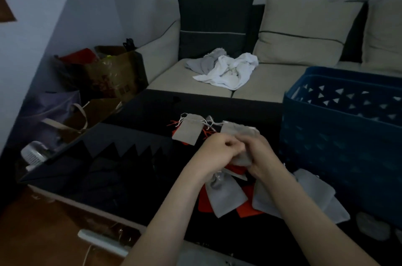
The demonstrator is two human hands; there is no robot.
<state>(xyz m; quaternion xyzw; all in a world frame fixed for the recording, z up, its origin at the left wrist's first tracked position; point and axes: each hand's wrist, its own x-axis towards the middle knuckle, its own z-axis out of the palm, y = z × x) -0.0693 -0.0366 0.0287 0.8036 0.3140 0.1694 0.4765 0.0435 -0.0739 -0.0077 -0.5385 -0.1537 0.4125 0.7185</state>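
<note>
At least three grey pouches (226, 198) and some red pouches (248, 211) overlap beneath the wrists on the glossy black table (130, 168); just above, left hand (219, 148) and right hand (261, 157) pinch one held pouch (237, 129) with curled fingers; a lone pouch (187, 129) lies beyond; one blue basket (339, 135) stands right; the sofa (189, 83) behind carries three cushions (215, 26), two crumpled cloths (230, 70).

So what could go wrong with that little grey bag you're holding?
1. The left hand and right hand grip the small grey cloth drawstring pouch right beside the flat grey pouch with loose white strings. The strings might tangle and drag it along.
2. The pile of grey and red cloth pouches lies under the wrists, towards the near edge of the glossy black table. A forearm could sweep some off.
</note>
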